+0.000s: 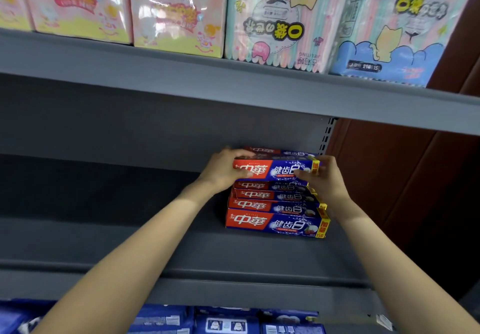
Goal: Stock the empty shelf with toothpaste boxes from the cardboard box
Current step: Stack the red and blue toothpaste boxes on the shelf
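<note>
Two bare arms reach forward and up to a grey metal shelf [155,242]. The left hand [220,171] and right hand [324,177] grip opposite ends of the top toothpaste box [275,170], fingers curled round it. It sits atop a stack of toothpaste boxes [275,211] at the shelf's right end.

My fingers [249,173] pinch both ends of the top toothpaste box [276,170], red and blue, lying flat and level on a stack of four like boxes [275,210] near the right end of the grey shelf [130,242].
</note>
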Motion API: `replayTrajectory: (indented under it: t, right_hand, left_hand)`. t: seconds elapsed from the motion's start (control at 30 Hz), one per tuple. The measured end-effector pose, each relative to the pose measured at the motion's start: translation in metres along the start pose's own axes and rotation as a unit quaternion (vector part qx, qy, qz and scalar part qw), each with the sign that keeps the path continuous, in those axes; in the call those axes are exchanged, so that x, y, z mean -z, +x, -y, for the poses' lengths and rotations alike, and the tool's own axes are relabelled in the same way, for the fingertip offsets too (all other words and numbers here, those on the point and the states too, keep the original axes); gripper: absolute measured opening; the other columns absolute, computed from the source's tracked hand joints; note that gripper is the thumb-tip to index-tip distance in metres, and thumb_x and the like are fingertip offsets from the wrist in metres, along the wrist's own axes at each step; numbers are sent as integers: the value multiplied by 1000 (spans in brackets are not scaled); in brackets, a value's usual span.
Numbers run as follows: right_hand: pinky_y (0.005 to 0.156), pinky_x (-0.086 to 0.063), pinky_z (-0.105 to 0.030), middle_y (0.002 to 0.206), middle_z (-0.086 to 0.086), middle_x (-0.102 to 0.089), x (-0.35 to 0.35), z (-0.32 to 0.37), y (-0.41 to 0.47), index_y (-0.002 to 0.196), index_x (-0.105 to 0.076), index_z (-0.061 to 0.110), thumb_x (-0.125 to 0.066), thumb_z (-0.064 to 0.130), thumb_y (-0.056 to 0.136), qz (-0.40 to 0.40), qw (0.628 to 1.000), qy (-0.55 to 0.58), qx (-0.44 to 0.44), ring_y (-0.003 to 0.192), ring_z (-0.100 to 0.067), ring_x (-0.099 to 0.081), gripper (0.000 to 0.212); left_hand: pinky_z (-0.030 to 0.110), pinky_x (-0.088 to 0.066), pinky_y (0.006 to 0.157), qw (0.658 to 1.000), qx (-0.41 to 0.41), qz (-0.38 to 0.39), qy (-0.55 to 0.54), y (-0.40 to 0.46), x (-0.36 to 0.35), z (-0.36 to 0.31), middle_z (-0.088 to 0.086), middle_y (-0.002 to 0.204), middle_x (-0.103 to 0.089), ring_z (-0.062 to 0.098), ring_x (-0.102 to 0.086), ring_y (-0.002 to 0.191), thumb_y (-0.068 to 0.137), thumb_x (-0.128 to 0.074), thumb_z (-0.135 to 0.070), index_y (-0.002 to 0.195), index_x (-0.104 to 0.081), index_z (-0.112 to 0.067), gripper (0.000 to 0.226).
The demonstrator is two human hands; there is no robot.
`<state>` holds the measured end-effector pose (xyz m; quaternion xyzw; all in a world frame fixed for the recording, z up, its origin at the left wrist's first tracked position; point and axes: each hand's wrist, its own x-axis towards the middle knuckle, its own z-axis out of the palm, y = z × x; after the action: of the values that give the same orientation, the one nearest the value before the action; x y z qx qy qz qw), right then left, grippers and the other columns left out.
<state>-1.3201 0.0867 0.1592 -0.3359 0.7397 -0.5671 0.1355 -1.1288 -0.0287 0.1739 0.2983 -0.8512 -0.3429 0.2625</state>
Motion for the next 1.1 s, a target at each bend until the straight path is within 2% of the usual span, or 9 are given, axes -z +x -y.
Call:
replayTrajectory:
  t: [0.13, 0.37, 0.53, 0.63, 0.7, 0.8, 0.87, 0.97, 1.1]
  right_hand:
    - [77, -42, -28, 108, -1, -58, 10, -7, -4, 127, -45, 9, -74, 25, 80, 10, 989, -140, 38, 96, -16, -55, 58]
    - [99, -38, -36, 130, -18, -44, 11, -15, -8, 132, -42, 8, -70, 21, 84, 4, 957, -275, 93, 122, -33, -43, 58]
    - [95, -41, -36, 129, -12, -47, 7, -2, -23, 128, -52, 11, -62, 13, 87, -10, 910, -348, 224, 120, -28, -42, 42]
    - [96, -41, -34, 124, -8, -54, -10, 13, -37, 118, -60, 13, -58, 10, 88, 32, 898, -340, 278, 118, -26, -46, 30]
    - [96, -43, -38, 122, -10, -55, -26, 25, -49, 117, -61, 12, -54, 8, 89, 72, 904, -321, 274, 118, -29, -47, 29]
    - [92, -45, -37, 119, -11, -56, -52, 40, -73, 110, -64, 11, -46, -1, 87, 120, 911, -274, 284, 114, -29, -50, 30]
    - [88, -47, -34, 113, -10, -59, -72, 50, -97, 103, -65, 11, -44, -5, 83, 142, 913, -238, 300, 106, -27, -56, 33]
    - [87, -50, -36, 107, -8, -61, -113, 66, -150, 102, -65, 12, -43, -4, 86, 184, 903, -202, 333, 100, -23, -60, 31]
    - [82, -48, -35, 108, -5, -59, -190, 90, -244, 107, -62, 15, -42, 4, 91, 253, 882, -182, 354, 100, -21, -57, 28]
  left_hand:
    - [36, -47, 98, 998, -8, 7, 63, 3, -19, 0, 7, 134, -41, 24, -50, 122, 88, -65, -19, 137, -47, -24, 53]
    - [35, -49, 96, 995, 0, 3, 102, 2, -26, -4, 6, 136, -41, 23, -53, 118, 88, -65, -19, 135, -46, -24, 51]
    - [43, -38, 107, 986, 2, -65, 153, -11, -33, -14, 4, 141, -36, 23, -37, 130, 86, -66, -29, 136, -43, -25, 55]
    - [39, -36, 107, 970, -20, -144, 197, -25, -32, -22, 2, 139, -40, 20, -37, 128, 89, -61, -29, 135, -45, -23, 48]
    - [37, -37, 99, 947, -39, -177, 263, -36, -28, -25, 2, 132, -48, 22, -44, 122, 92, -55, -25, 129, -51, -20, 38]
    - [34, -47, 73, 903, -84, -231, 352, -65, -10, -20, 5, 93, -67, 27, -63, 86, 82, -52, -20, 99, -67, -15, 23]
    - [30, -47, 60, 893, -75, -240, 373, -95, 12, -8, 2, 74, -66, 25, -64, 68, 75, -51, -20, 83, -67, -15, 18]
    - [32, -44, 60, 892, -16, -218, 397, -155, 53, 17, 4, 74, -67, 26, -64, 71, 78, -57, -18, 86, -66, -14, 12]
    - [37, -44, 77, 904, 83, -221, 355, -257, 112, 57, 5, 98, -66, 27, -61, 95, 91, -49, -22, 106, -59, -15, 19]
